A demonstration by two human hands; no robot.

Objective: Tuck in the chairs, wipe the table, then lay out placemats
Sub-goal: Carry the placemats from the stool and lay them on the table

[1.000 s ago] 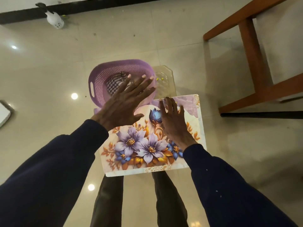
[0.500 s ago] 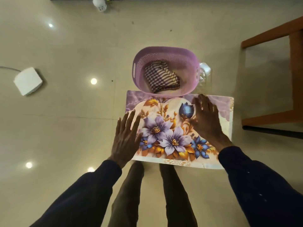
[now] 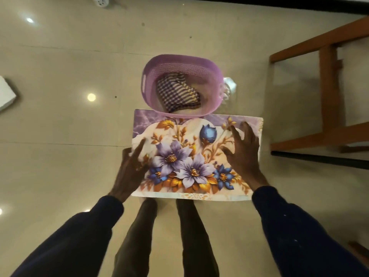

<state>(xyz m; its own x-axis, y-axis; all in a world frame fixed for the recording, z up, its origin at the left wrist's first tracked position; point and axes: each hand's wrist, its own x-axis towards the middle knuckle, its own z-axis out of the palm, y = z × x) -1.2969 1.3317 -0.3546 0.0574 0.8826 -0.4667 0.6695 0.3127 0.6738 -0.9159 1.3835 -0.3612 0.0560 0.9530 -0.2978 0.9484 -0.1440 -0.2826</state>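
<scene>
A floral placemat (image 3: pixel 191 156) with purple and blue flowers lies flat on the glass table (image 3: pixel 60 166), just in front of me. My left hand (image 3: pixel 130 170) is at the mat's left edge, with the thumb on top and the fingers tucked out of sight at the edge, pinching it. My right hand (image 3: pixel 243 154) rests on the mat's right part, fingers spread and straight. A purple basket (image 3: pixel 147 84) stands behind the mat, its near rim over the mat's far edge, and holds a checked cloth (image 3: pixel 177 92).
A clear glass piece (image 3: pixel 229 88) sits right of the basket. A wooden chair (image 3: pixel 327 92) stands at the right. My legs and the tiled floor show through the glass. A white object (image 3: pixel 6 96) is at the left edge and another (image 3: pixel 99 0) at the top.
My left hand went from above the basket down to the mat's left edge and now pinches it. The right hand slid toward the mat's right end. The view shifted, bringing the basket to the middle.
</scene>
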